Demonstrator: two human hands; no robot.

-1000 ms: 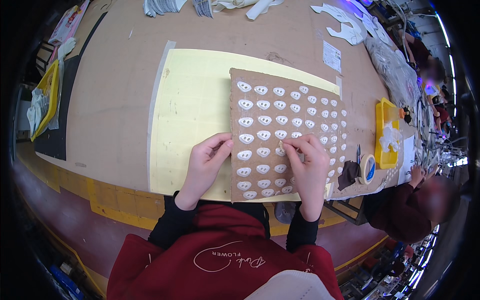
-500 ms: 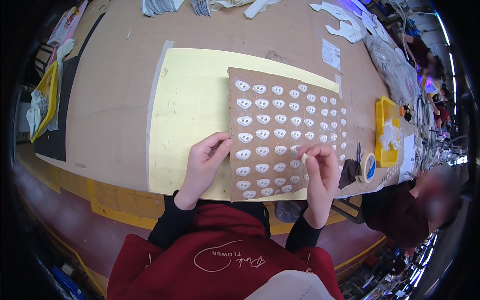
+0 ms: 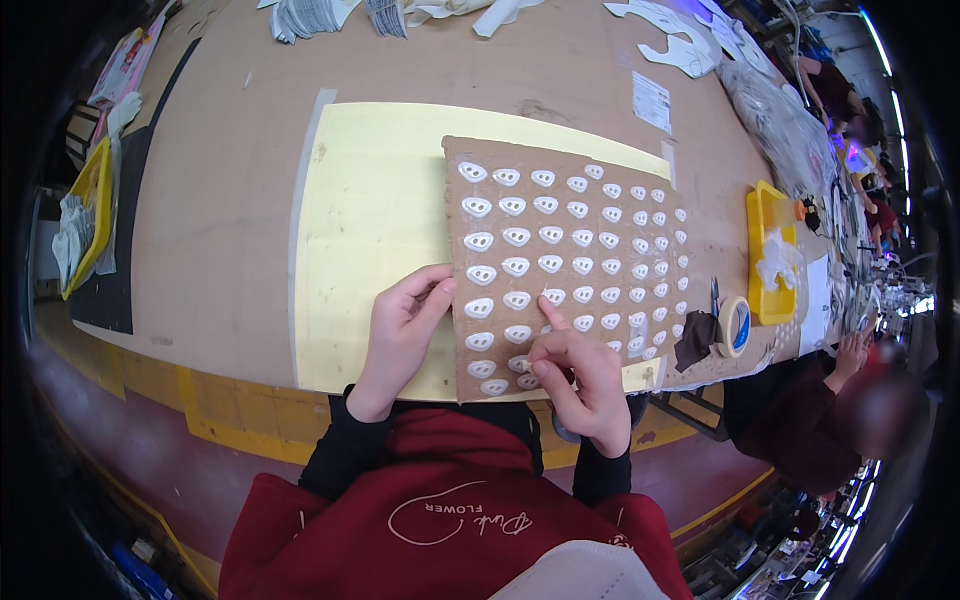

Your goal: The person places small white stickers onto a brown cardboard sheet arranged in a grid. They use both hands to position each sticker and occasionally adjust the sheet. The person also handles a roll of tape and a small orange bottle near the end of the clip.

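A brown cardboard sheet [image 3: 490,155] carries rows of small white snout-shaped pieces [image 3: 512,206], each with two holes. It lies over a pale yellow board [image 3: 370,200]. My left hand [image 3: 398,340] grips the sheet's left edge between thumb and fingers. My right hand [image 3: 590,385] is over the lower middle of the sheet. Its index finger is stretched out, with the tip at one of the white pieces. The thumb and the other fingers are pinched round a small cream-coloured piece, mostly covered by the fingers. Some snout pieces in the lower rows are hidden beneath this hand.
Right of the sheet lie a roll of tape [image 3: 735,327], a dark cloth scrap [image 3: 697,340] and a pen [image 3: 714,297]. Behind them stands a yellow tray [image 3: 757,255]. Another yellow bin [image 3: 100,215] is at far left. A co-worker [image 3: 815,425] sits at right.
My right hand has moved left and down across the sheet, and its index finger now points at a white piece. My left hand keeps its hold. The view has shifted slightly.
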